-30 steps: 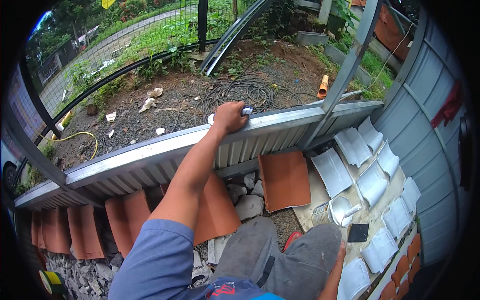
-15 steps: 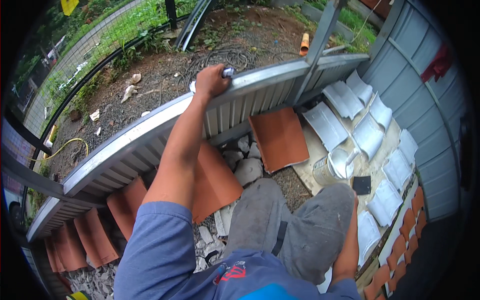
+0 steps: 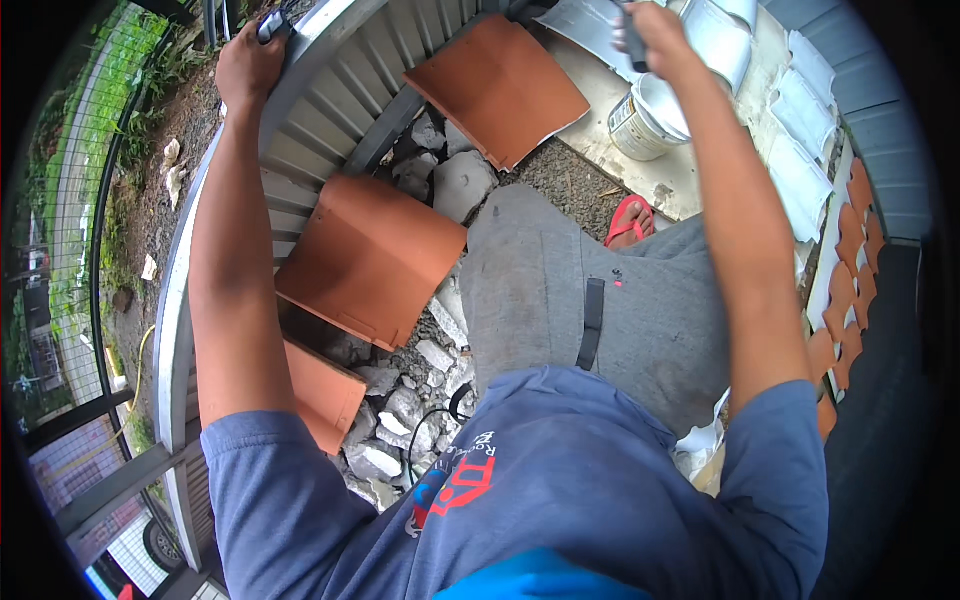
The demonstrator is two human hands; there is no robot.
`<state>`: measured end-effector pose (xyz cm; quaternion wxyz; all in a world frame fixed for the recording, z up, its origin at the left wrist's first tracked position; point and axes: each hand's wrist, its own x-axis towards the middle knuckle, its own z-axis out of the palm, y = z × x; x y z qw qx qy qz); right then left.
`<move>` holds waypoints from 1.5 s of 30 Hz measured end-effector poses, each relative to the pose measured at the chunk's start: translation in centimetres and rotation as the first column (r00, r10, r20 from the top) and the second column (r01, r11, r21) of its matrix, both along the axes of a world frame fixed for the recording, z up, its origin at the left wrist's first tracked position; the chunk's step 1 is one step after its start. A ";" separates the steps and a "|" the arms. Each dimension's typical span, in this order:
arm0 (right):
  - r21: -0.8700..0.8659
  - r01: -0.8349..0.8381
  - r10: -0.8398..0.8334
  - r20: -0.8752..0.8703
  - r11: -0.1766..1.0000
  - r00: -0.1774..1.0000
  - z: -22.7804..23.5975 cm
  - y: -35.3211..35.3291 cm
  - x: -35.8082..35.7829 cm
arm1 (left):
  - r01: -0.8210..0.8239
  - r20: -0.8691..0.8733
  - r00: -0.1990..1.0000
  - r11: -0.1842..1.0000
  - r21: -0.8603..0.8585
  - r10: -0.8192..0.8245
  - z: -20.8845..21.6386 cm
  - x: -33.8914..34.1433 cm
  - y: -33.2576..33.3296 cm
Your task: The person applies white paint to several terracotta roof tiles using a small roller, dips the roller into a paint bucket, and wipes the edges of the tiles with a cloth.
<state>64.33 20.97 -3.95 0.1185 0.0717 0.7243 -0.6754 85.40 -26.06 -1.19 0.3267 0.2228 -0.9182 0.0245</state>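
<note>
My left hand [image 3: 250, 66] rests at the top of the metal rail [image 3: 300, 48], fingers curled round a small dark and silver object [image 3: 272, 27] that I cannot identify. At the upper right, my right hand [image 3: 660, 40] is closed on a dark grey, handle-like piece [image 3: 634, 42], its far end blurred or hidden. Below that hand stands a paint bucket [image 3: 640, 128] with white inside. Between my arms lie orange roof tiles, one leaning on the fence [image 3: 500, 88] and another nearer me [image 3: 375, 255].
Broken concrete rubble [image 3: 400, 430] lies between the tiles and my legs. White-coated tiles [image 3: 800, 170] cover a pale board [image 3: 670, 185] at the right, with small scalloped orange tiles [image 3: 845, 280] along its edge. My foot in a red flip-flop [image 3: 630, 218] is beside the board.
The view has tilted and turned right, closer to my body. My right arm has come up from beside my leg and reaches forward past the bucket. My left hand remains on the rail.
</note>
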 end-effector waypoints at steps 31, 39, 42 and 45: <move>-0.545 0.330 0.099 0.614 0.770 0.783 -21.4 -22.4 18.9 | -0.280 0.229 0.915 0.932 -0.229 0.331 -1.4 0.8 4.2; -0.673 0.359 0.095 0.538 0.647 0.837 -22.7 -21.7 12.7 | -0.110 0.421 0.896 0.989 -0.098 0.141 0.4 0.3 3.6; -0.651 0.342 0.130 0.564 0.677 0.815 -21.7 -21.4 14.4 | -0.120 0.406 0.903 0.989 -0.081 0.143 0.6 0.6 3.8; -0.641 0.298 0.233 0.610 0.708 0.758 -20.7 -22.6 17.7 | -0.134 0.393 0.908 0.989 -0.058 0.146 0.6 0.6 3.7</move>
